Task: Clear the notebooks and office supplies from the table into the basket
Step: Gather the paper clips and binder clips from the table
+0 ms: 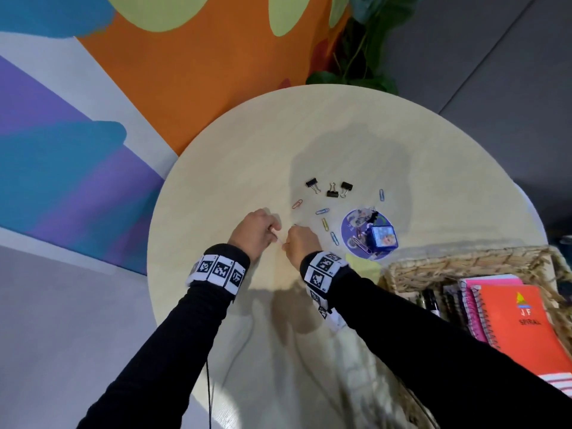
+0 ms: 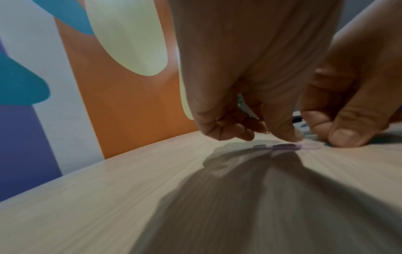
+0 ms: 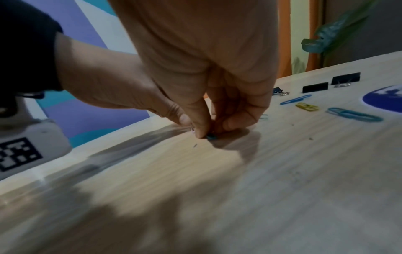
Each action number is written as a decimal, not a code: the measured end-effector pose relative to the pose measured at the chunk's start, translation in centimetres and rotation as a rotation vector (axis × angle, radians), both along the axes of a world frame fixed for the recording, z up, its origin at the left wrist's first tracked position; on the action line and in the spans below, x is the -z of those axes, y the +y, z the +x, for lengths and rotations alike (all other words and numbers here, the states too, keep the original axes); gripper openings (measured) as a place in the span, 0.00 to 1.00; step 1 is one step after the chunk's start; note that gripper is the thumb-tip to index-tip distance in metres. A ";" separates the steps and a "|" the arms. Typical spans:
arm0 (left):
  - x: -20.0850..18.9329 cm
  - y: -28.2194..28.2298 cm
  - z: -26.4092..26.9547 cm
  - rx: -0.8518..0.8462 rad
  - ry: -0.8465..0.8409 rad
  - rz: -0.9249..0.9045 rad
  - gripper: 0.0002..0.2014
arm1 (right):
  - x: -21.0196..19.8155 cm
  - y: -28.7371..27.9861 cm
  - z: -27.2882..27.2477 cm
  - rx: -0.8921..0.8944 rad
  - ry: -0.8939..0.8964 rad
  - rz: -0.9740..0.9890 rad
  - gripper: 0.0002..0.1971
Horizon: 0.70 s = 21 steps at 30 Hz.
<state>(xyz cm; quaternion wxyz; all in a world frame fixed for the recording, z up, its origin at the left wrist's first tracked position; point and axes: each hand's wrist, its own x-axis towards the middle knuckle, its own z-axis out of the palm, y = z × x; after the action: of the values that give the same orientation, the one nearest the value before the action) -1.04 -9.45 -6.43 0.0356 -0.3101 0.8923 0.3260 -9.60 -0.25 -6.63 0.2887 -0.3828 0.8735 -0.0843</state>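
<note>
Both hands meet low over the round table [image 1: 247,150], left of its middle. My left hand [image 1: 269,233] has curled fingers, and its thumb and finger pinch a pale pink paper clip [image 2: 289,146] that lies flat on the wood. My right hand [image 1: 291,239] pinches a teal paper clip [image 3: 211,137] against the table, right beside the left hand [image 3: 121,89]. The wicker basket [image 1: 464,258] at the right edge holds an orange spiral notebook [image 1: 520,329], a pink notebook [image 1: 473,308] and dark pens [image 1: 430,300].
Beyond the hands lie three black binder clips [image 1: 332,190] and loose clips: pink [image 1: 297,203], blue [image 1: 322,211], yellow [image 1: 325,224], blue [image 1: 381,195]. A purple round lid [image 1: 353,224] carries a small blue box [image 1: 382,238]. A plant [image 1: 362,57] stands behind the table.
</note>
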 end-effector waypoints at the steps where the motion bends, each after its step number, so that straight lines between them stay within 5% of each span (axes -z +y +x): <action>1: 0.2 -0.2 -0.1 0.035 -0.025 -0.005 0.11 | 0.0 0.1 0.1 -0.011 0.003 0.001 0.12; 7: 0.7 -1.2 -0.8 0.158 -0.084 -0.053 0.05 | -1.0 0.7 1.0 -0.038 0.006 0.041 0.11; 12: 0.8 -1.2 -1.3 0.235 -0.072 -0.066 0.03 | -6.9 2.0 -0.4 -0.034 -0.017 -0.057 0.12; 16: 1.2 -1.0 -1.2 0.203 -0.075 -0.049 0.19 | -14.8 8.4 -4.3 0.079 -0.026 -0.286 0.08; 21: -1.7 0.9 -1.9 0.092 -0.013 -0.010 0.06 | -16.7 18.7 -8.0 0.158 0.053 -0.187 0.07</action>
<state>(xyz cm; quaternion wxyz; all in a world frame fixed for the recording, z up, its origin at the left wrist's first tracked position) -2.99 -8.57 -4.71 0.0546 -0.2712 0.9069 0.3178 -17.57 18.43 10.07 0.2209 -0.3400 0.8967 -0.1778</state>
